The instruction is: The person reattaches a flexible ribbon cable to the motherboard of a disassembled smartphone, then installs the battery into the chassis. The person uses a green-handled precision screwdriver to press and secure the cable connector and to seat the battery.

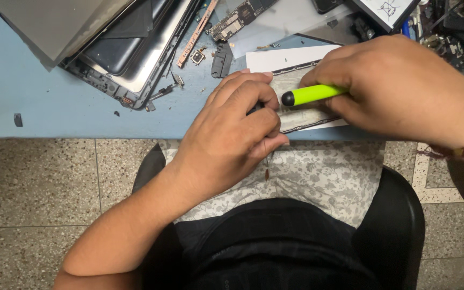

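Observation:
My right hand (398,88) grips a lime-green tool with a black tip (312,94), laid across a flat phone panel (302,115) on a white sheet (291,56) at the near edge of the blue table (55,102). My left hand (234,134) is curled at the panel's left end, pinching something small and dark that its fingers mostly hide. The tool's tip points toward my left fingers and almost touches them. Both hands cover most of the panel.
An opened tablet (119,53) with a lifted screen lies at the back left. A circuit board (237,19), a copper flex strip (194,35) and small dark parts lie behind my hands. Electronic clutter fills the back right. My lap and a black chair sit below the table edge.

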